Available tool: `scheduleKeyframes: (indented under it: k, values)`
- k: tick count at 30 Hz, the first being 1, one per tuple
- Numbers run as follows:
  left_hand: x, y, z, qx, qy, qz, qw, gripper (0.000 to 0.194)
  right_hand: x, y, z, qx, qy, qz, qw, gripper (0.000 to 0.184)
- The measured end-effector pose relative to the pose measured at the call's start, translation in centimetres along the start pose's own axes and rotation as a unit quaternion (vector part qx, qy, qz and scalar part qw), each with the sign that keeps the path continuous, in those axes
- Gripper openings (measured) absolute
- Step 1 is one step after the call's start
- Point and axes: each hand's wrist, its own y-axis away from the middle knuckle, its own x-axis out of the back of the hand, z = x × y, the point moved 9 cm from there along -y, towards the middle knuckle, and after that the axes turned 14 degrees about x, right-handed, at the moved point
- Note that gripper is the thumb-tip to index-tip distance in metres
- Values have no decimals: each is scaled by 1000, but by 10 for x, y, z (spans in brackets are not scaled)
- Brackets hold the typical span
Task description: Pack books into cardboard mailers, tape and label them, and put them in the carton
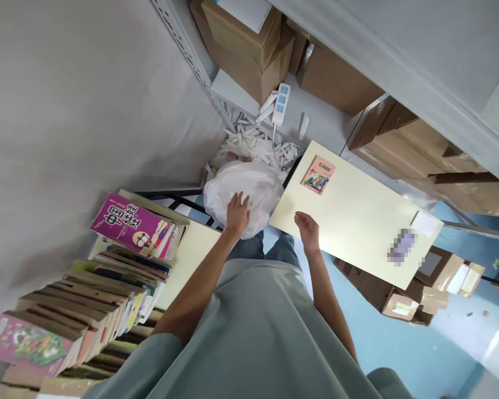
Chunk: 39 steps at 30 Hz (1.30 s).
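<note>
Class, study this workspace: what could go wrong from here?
The power strip's cord runs down into the white scraps; it might snag if those are moved.

The pink-covered booklet lies near the table edge beside the white plastic bag; as the left hand works over that bag, a careless sweep could knock it off.

The tightly packed books might topple if bumped.

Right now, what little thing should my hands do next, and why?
Maybe reach your right hand to the pink book. It lies flat near a corner of the table, close to that hand, which seems to hold nothing. Your left hand is over the white bag.
</note>
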Motion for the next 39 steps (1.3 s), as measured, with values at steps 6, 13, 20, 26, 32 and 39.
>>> scheduleKeyframes:
  k: [6, 13, 20, 26, 32, 39]
  values:
    - [-18, -47, -6, -79, -40, -15, 996, 47, -33, 19, 0, -9, -21, 14, 1000, 44]
    - [0, -62, 1, -88, 17, -17, 996, 28, -45, 23, -18, -1, -35, 21, 999, 45]
    - [72, -41, -19, -19, 215, -12, 976, 24, -83, -2, -78, 103, 25, -85, 991, 47]
    - [136, -6, -14, -59, 385, -65, 919, 33, -130, -37, -150, 244, 99, -166, 950, 76]
    - [178, 16, -12, -44, 424, -38, 904, 47, -174, -32, -185, 256, 117, -308, 909, 43]
    - [182, 26, -21, -48, 385, -65, 919, 43, -144, -23, -212, 253, -7, -274, 928, 54]
